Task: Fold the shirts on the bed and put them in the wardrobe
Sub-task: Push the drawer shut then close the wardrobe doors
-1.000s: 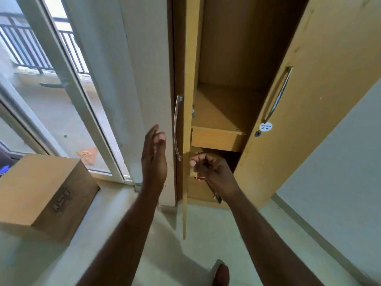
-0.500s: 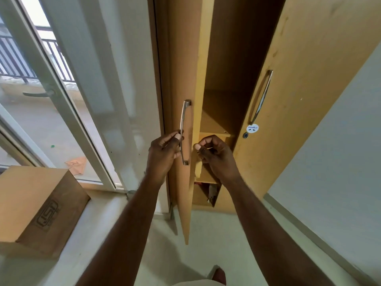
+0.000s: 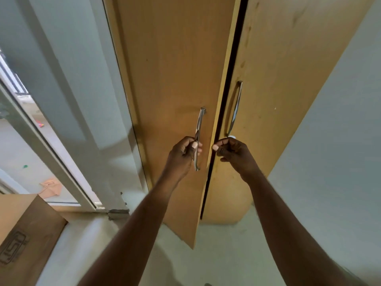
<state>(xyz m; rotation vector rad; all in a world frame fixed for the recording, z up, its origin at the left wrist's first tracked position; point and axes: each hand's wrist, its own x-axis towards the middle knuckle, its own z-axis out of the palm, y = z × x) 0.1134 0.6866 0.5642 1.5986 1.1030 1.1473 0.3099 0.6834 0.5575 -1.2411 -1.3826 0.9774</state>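
- The wardrobe (image 3: 268, 79) fills the middle of the view with 2 tall wooden doors, almost shut.
- The left door (image 3: 171, 79) stands slightly ajar; a narrow dark gap runs between its edge and the right door (image 3: 278, 100), wider toward the bottom.
- The left hand (image 3: 183, 153) is curled closed around the lower part of the left door's metal handle (image 3: 198, 129), thumb pressed over the bar.
- The right hand (image 3: 233, 151) is loosely fisted, fingers curled in with the thumb tip showing, just beside the gap and below the right door's handle (image 3: 235, 108). Whether it grips anything cannot be told.
- A small white round item (image 3: 232, 137) peeks out just above the right hand's knuckles, on the right door.
- No shirts show in this view; the wardrobe's inside is hidden behind the doors.
- To the left, a glass balcony door (image 3: 41, 120) with a white frame, and a cardboard box (image 3: 26, 234) on the floor (image 3: 226, 254) at the lower left.
- A pale wall (image 3: 340, 141) lies to the right of the wardrobe.
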